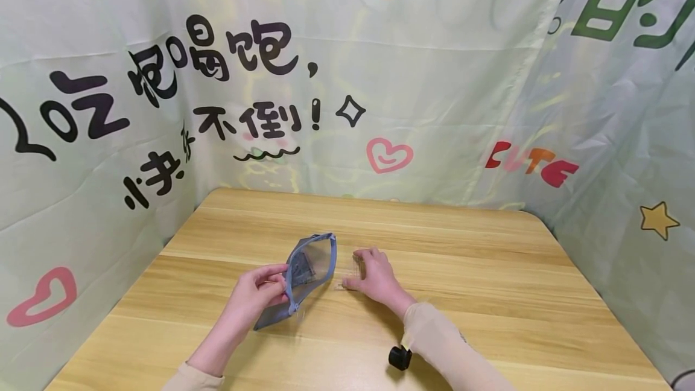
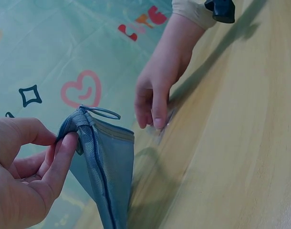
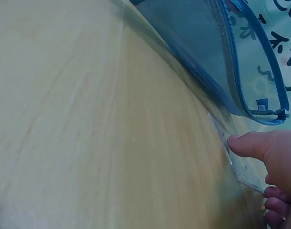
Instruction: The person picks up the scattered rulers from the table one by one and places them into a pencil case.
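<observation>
My left hand [image 1: 259,288] pinches the near-left rim of a blue mesh zip pouch [image 1: 332,258]. In the left wrist view, thumb and fingers press together on the pouch's corner [image 2: 69,126] beside the zip. The pouch's mouth gapes toward the right, and a see-through item with a dark outline [image 1: 304,267] shows inside it. Right of the pouch, my right hand [image 1: 377,276] grips a clear plastic ruler [image 1: 356,267] between thumb and fingers, low at the table. Its marked edge shows in the right wrist view [image 3: 241,169]; its full shape is hard to make out.
The wooden table [image 1: 461,246] has a rounded far edge, with printed cloth curtains [image 1: 434,107] behind and at both sides. A small black device [image 1: 400,357] is on the right wrist, near the sleeve.
</observation>
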The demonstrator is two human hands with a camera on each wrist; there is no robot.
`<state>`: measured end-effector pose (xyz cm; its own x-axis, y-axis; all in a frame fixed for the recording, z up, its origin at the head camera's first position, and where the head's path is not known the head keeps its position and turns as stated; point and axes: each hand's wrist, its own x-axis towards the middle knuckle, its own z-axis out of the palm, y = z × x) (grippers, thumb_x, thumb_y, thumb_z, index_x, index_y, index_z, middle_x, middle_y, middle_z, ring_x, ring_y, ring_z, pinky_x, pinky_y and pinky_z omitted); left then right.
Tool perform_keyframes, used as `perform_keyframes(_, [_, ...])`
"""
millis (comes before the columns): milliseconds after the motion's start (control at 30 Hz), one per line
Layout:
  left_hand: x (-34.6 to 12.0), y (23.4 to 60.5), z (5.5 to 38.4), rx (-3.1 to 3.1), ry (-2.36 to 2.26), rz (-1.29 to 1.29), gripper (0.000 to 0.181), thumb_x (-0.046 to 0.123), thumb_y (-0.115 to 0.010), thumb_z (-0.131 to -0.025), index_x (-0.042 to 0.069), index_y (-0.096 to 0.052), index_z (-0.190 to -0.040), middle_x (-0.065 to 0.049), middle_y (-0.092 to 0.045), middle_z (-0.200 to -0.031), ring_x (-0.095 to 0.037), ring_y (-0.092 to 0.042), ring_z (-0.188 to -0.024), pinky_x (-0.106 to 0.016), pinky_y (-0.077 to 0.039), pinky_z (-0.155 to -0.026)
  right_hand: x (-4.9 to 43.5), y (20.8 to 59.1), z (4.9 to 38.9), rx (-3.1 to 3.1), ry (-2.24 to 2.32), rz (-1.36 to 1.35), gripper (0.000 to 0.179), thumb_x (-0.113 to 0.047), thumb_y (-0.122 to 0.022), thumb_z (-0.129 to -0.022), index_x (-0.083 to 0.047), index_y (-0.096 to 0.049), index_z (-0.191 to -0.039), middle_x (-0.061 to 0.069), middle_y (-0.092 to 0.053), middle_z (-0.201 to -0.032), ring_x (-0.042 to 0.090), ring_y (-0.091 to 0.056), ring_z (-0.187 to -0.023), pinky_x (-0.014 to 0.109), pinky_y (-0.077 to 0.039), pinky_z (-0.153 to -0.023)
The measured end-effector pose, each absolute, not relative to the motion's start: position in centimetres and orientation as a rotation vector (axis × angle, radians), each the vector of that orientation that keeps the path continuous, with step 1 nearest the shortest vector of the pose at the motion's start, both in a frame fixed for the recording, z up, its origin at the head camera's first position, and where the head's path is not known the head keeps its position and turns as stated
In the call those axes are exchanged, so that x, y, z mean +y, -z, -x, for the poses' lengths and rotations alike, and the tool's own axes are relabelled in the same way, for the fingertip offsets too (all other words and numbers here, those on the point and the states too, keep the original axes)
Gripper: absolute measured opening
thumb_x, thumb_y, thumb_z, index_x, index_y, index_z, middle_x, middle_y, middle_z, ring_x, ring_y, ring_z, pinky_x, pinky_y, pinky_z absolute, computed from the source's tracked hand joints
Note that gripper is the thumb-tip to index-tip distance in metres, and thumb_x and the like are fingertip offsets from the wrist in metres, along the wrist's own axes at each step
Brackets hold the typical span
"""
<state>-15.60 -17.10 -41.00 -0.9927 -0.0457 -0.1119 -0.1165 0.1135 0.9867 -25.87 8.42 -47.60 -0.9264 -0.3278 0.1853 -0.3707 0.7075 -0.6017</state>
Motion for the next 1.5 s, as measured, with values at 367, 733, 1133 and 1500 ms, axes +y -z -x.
perform_keyframes(367, [-17.2, 41.0, 15.6, 2.306, -2.047, 0.167, 0.042, -0.001, -0.059, -0.091, -0.007, -0.055, -0.133, -0.005, -0.058, -0.095, -0.011, -0.063, -0.082, -0.025, -0.062, -0.074, 9.2, 47.6, 25.8, -2.896, -1.037, -0.613, 0.079, -0.038, -0.084, -0.075, 0.001, -0.052, -0.136, 0.018, -0.052, -0.131, 0.035, -0.047, -0.123, 0.051, -0.046, -0.107])
perform_keyframes(733, [-17.2, 40.9, 15.6, 2.317, -2.042, 0.164, 0.042, -0.001, -0.059, -0.092, -0.006, -0.056, -0.133, -0.006, -0.058, -0.095, -0.011, -0.062, -0.083, -0.026, -0.063, -0.076, 10.6, 47.4, 25.8, -2.919, -1.107, -0.634, 0.078, -0.034, -0.085, -0.076, 0.003, -0.052, -0.136, 0.021, -0.047, -0.136, 0.039, -0.045, -0.129, 0.054, -0.043, -0.110])
perform_keyframes(1133, [-17.2, 40.9, 15.6, 2.326, -2.049, 0.162, 0.041, -0.002, -0.060, -0.091, -0.008, -0.056, -0.132, -0.006, -0.060, -0.094, -0.011, -0.063, -0.082, -0.026, -0.063, -0.075, 13.4, 47.5, 26.3, -2.919, -1.189, -0.706, 0.067, -0.025, -0.083, -0.078, -0.004, -0.057, -0.136, 0.015, -0.050, -0.126, 0.027, -0.049, -0.113, 0.043, -0.048, -0.096])
perform_keyframes(1500, [-17.1, 41.0, 15.5, 2.304, -2.077, 0.128, 0.047, -0.004, -0.063, -0.086, -0.008, -0.055, -0.133, -0.017, -0.061, -0.111, -0.011, -0.065, -0.081, -0.023, -0.062, -0.073, 14.4, 47.5, 26.6, -2.925, -1.274, -0.761, 0.065, -0.021, -0.082, -0.080, -0.003, -0.056, -0.136, 0.015, -0.050, -0.120, 0.025, -0.051, -0.109, 0.043, -0.048, -0.098])
